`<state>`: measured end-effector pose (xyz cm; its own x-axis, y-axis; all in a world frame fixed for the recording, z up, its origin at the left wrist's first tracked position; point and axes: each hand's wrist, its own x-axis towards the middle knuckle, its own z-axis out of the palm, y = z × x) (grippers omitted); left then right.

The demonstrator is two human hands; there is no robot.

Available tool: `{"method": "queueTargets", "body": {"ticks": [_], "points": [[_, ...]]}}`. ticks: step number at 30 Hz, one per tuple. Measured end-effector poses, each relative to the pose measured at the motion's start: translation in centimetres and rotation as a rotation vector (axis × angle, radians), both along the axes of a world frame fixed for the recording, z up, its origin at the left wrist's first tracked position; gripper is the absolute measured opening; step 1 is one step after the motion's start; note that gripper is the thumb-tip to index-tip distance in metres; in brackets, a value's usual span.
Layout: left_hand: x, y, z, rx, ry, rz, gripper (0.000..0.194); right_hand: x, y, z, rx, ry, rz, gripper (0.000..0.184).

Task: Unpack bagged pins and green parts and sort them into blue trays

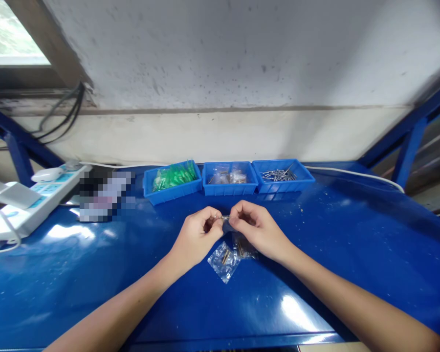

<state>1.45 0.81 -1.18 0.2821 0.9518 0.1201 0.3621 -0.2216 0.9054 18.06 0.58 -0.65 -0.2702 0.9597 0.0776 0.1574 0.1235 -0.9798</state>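
My left hand (201, 230) and my right hand (258, 227) meet above the middle of the blue table, both with thumb and fingers pinched. Between the fingertips stretches the edge of a small clear plastic bag (226, 218); most of it is hard to make out. Just below lies a clear plastic bag (223, 261) with small brass-coloured pins inside. A second such bag (245, 248) rests beside it, partly under my right hand.
Along the wall stand three blue bins: one with green packets (174, 193), one with clear bags (230, 189), one with metal pins or screws (284, 186). At left are a white power strip (40, 205) with plugs and a blurred-out object (102, 198). A white cable (359, 173) runs behind.
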Motion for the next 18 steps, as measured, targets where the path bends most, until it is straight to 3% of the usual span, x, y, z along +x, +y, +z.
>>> {"method": "queueTargets", "body": {"ticks": [3,6,13,18], "points": [[-0.08,0.07,0.16,-0.092,-0.046,-0.107,0.013,-0.28,-0.04,-0.30,-0.155,0.220,0.012,0.014],[-0.11,0.12,-0.11,-0.157,-0.116,-0.144,0.014,-0.08,0.20,-0.37,-0.204,0.252,-0.009,0.016],[-0.30,0.20,-0.74,-0.126,-0.173,0.012,0.020,0.63,0.53,-0.03,-0.070,-0.082,0.085,0.014],[-0.44,0.43,-0.37,-0.119,-0.136,0.012,0.019,0.52,0.06,0.15,0.130,-0.286,0.129,0.014]]}}
